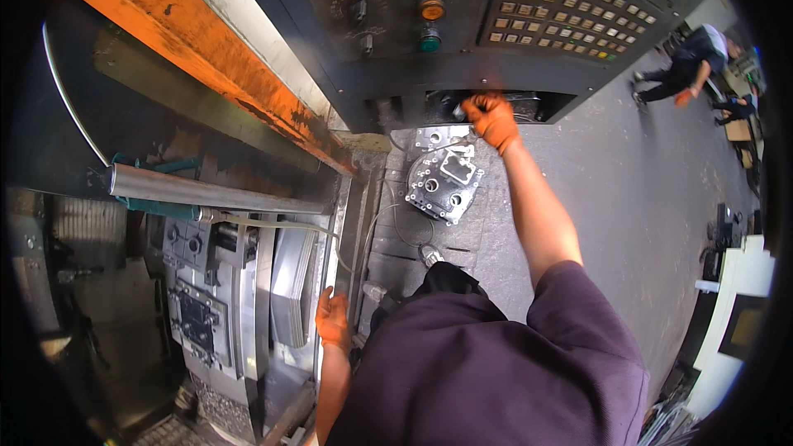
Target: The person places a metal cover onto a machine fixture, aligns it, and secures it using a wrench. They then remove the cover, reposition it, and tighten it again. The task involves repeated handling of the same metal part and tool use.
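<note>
Reaching: right hand [491,120], in an orange glove, is stretched up to the centre top of the frame, at the dark slot [496,106] under the control panel [496,25].
Right fingers: curled around something small and dark at the mouth of the slot; what it is I cannot tell, nor whether the grip is firm.
Casting: a grey machined metal casting [443,183] lies just below and slightly left of the right hand, on the narrow grey ledge [429,235] in the centre of the frame.
Casting's axis: its longer side runs from upper right to lower left, the upper right end nearest the right wrist; a lighter flat plate [442,136] sits above it, between casting and slot.
Which way from the fingers: the casting is down-frame and a little left of the right fingertips, near but not touching.
Left hand: left hand [334,320], also gloved in orange, rests low in the frame, left of centre, on the edge of the machine's opening [330,264]; fingers lie loosely bent, holding nothing.
Nearer hand: the right is close beside the casting; the left is well apart, lower down.
Left of frame: a grey bar [206,192] crosses the machine interior above a fixture [198,314].
Far upper right: another person [690,66] bends over the floor.
</note>
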`<state>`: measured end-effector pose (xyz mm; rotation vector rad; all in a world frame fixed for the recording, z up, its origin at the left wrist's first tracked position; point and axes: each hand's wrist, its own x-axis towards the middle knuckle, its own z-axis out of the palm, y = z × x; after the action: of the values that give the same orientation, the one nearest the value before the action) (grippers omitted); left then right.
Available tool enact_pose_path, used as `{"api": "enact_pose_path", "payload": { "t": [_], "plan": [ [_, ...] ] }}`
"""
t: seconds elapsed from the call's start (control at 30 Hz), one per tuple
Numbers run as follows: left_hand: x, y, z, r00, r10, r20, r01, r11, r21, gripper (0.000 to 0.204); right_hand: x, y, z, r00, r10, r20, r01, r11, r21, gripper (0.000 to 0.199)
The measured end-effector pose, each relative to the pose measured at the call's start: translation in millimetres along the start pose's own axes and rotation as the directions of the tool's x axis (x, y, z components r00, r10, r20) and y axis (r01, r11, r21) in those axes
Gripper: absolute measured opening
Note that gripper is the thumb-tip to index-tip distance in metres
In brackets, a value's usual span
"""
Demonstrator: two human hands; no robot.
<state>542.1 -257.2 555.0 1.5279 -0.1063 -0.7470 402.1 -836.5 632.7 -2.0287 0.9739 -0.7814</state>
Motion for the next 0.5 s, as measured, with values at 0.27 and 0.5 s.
{"api": "enact_pose_path", "payload": {
  "t": [0.27, 0.5],
  "plan": [
    [-116, -131, -79, 0.932, -0.297, -0.208, 0.358, 0.669, 0.651, 0.032, 56, 83, 5, 0.999, 0.034, 0.012, -0.018, 0.765, -0.643, 0.045],
    [-184, -177, -79, 0.951, -0.139, -0.277, 0.283, 0.753, 0.594, 0.025, 54, 53, -2, 0.993, -0.052, -0.104, -0.051, 0.613, -0.788, 0.070]
  ]
}}
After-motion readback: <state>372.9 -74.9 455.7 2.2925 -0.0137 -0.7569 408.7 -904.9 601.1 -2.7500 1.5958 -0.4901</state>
